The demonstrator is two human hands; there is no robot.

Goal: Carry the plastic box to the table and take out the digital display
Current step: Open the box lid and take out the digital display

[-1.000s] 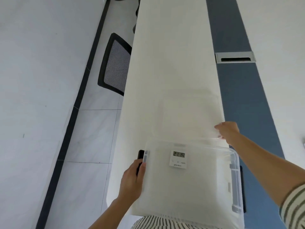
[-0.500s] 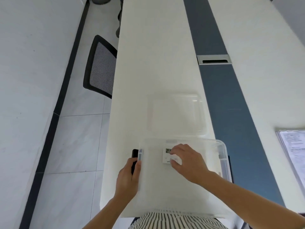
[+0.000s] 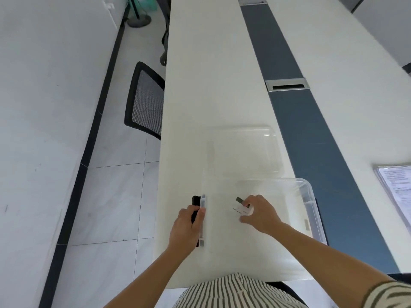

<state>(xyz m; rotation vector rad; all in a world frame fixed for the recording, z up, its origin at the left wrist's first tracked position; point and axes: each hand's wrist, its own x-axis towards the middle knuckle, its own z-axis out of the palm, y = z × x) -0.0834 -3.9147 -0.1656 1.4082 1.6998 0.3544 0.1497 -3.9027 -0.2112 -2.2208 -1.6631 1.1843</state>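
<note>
The clear plastic box [image 3: 311, 210] stands open on the near end of the long white table [image 3: 206, 90]. My left hand [image 3: 186, 227] grips the box's left rim at its black latch [image 3: 195, 207]. Inside the box, my right hand [image 3: 260, 213] is closed on the small white digital display [image 3: 241, 207], which is tilted up with its screen edge toward the far side. The box's clear lid [image 3: 242, 150] lies flat on the table just beyond the box.
A black mesh chair [image 3: 144, 101] stands at the table's left edge, over the tiled floor. A dark blue strip [image 3: 307, 130] with a metal cable slot [image 3: 287, 85] runs along the table's right. Printed papers in a sleeve [image 3: 398, 190] lie at the far right.
My right hand left the lid beyond the box, reached into the box and closed on the digital display, tilting it up. My left hand stayed on the box's left rim.
</note>
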